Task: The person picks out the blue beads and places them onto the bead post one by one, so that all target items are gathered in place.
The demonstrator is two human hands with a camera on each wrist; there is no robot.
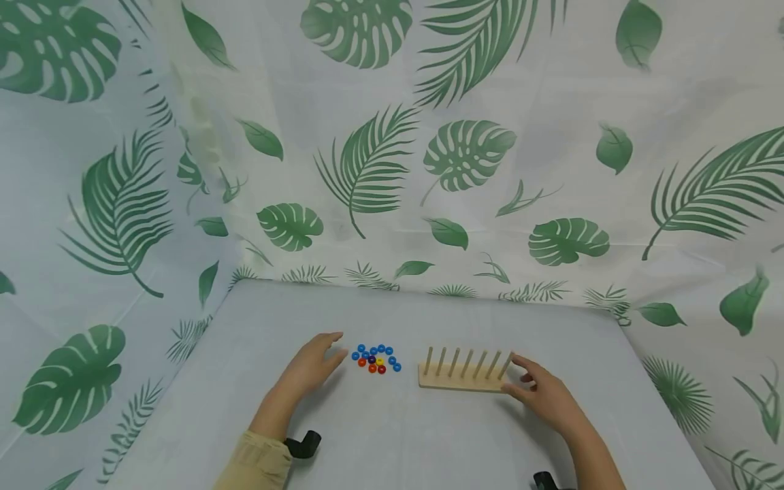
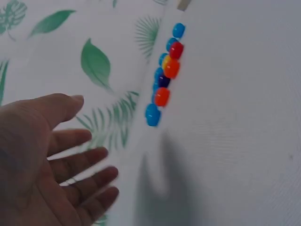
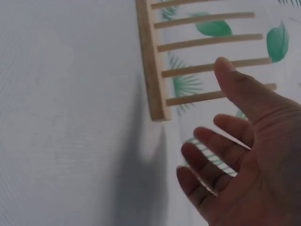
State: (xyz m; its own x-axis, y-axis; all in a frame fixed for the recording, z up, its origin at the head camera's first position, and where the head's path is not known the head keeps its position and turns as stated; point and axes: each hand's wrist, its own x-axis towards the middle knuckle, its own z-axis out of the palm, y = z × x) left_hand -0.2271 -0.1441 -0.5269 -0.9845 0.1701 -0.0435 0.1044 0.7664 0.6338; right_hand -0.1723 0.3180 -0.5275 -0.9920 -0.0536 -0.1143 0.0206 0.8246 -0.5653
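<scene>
In the head view, a cluster of small round beads [image 1: 382, 348] lies on the table left of centre. Most are blue, with a yellow bead [image 1: 380, 362], a dark purple one [image 1: 371, 359] and several orange and red ones. My left hand [image 1: 309, 364] hovers just left of them, its fingers apart and holding nothing. To the right of the beads stands a wooden peg board [image 1: 461, 384] with a row of several upright pegs. At its right end is my right hand [image 1: 545, 395], thumb and fingers spread; the right wrist view shows its palm [image 3: 268, 165] bare.
A white table [image 1: 392, 435] carries everything. Behind it and along both sides hang white curtains [image 1: 380, 88] printed with green leaves. A black wrist strap piece [image 1: 304, 446] sits at the left sleeve, another [image 1: 544, 480] by the right forearm.
</scene>
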